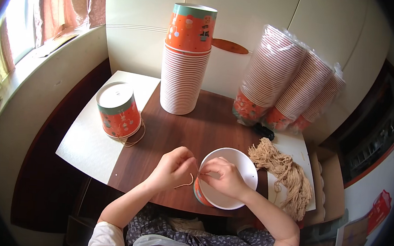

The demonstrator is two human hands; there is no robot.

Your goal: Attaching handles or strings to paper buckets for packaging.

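Note:
A paper bucket (245,170), white inside and orange and green outside, lies tipped at the table's near edge, its mouth toward me. A small dark hole shows near its right rim. My left hand (175,165) is closed in a pinch just left of the rim, on a thin tan cord (185,185) whose loose end hangs below. Across the bucket's mouth reaches my right hand (224,176), fingertips pinched together on the cord at the left rim. The fingers partly hide where cord and rim meet.
An upside-down bucket (122,117) with a cord loop stands at left. A tall bucket stack (184,78) rises at the back. Plastic-wrapped bucket stacks (275,69) lean at back right. A bundle of tan cords (288,174) lies right, beside an open cardboard box (331,186).

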